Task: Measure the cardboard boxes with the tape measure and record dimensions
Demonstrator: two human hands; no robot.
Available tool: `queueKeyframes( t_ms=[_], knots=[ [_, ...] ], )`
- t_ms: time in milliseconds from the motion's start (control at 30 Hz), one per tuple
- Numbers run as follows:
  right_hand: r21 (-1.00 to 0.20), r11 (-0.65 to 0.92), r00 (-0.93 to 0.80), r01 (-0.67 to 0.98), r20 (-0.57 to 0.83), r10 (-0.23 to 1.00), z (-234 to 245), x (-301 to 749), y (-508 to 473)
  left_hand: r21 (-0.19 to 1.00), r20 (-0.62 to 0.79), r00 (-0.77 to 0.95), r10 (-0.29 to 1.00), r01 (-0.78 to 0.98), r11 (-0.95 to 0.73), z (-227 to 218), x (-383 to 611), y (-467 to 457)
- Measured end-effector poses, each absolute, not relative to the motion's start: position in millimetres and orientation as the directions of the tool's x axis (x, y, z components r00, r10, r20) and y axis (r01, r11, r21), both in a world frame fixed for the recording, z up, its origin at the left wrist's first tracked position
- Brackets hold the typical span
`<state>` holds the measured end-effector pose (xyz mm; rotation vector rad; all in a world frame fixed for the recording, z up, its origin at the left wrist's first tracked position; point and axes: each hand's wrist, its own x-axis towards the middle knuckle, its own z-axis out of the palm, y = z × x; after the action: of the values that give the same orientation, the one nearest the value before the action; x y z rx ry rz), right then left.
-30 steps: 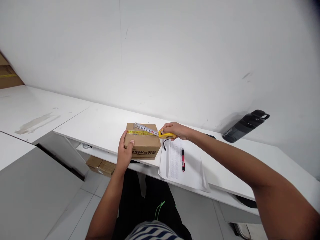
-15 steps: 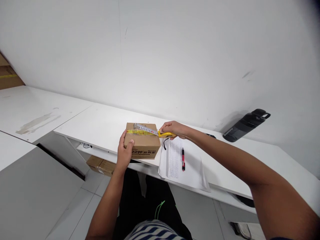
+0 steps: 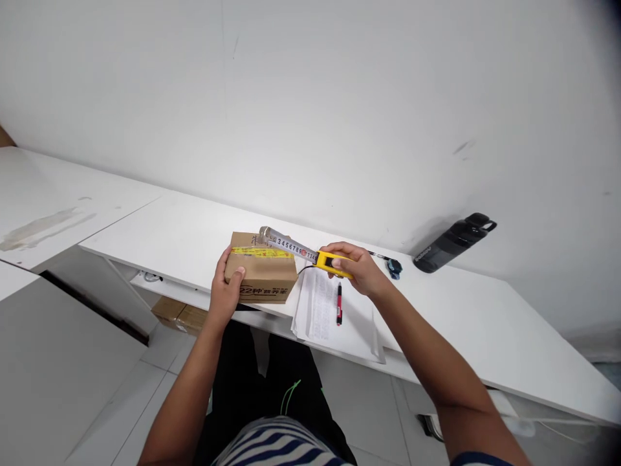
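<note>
So the right hand (image 3: pixel 359 266) had its fingers wrapped round a yellow tape measure (image 3: pixel 333 264), thumb on the case, just off the box's right end. The metal blade (image 3: pixel 294 248) was out, slanting up and left over the top of the box — couldn't tell if it actually touched the cardboard. The left hand (image 3: pixel 226 290) had the box's left end gripped, thumb on the near edge and fingers round the side. That cardboard box (image 3: pixel 266 279), with yellow packing tape (image 3: pixel 243 251) across its top, was on the white desk (image 3: pixel 436 310) near the front edge. Just right of it lay papers (image 3: pixel 314 310) with a red and black pen (image 3: pixel 339 304) on top. Farther right, a dark bottle (image 3: pixel 453 243) lay near the wall — and two brown boxes (image 3: pixel 177 315) were down below the desk.
</note>
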<state>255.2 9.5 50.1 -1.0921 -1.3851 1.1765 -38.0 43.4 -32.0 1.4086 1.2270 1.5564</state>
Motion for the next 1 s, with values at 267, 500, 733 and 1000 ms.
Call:
queueKeyframes(
  t_ms=[267, 500, 733, 1000],
  knots=[
    [-0.969, 0.218, -0.176, 0.113, 0.196, 0.965, 56, 245, -24, 0.927, 0.376, -0.158, 0.913, 0.078, -0.368, -41, -40, 48],
    [-0.952, 0.291, -0.250, 0.094, 0.261, 0.932, 46, 240, -34, 0.932, 0.362, -0.156, 0.919, 0.086, -0.352, -38, -36, 46],
    [-0.875, 0.454, -0.046, 0.168, 0.453, 0.890, 34, 223, -56, 0.648, 0.695, -0.095, 0.713, 0.512, -0.564, -20, -22, -6],
    [-0.663, 0.570, 0.098, 0.485, 0.690, 0.718, -28, 179, -93, 0.738, 0.649, 0.114, 0.752, 0.146, -0.659, -20, 27, -46]
  ],
)
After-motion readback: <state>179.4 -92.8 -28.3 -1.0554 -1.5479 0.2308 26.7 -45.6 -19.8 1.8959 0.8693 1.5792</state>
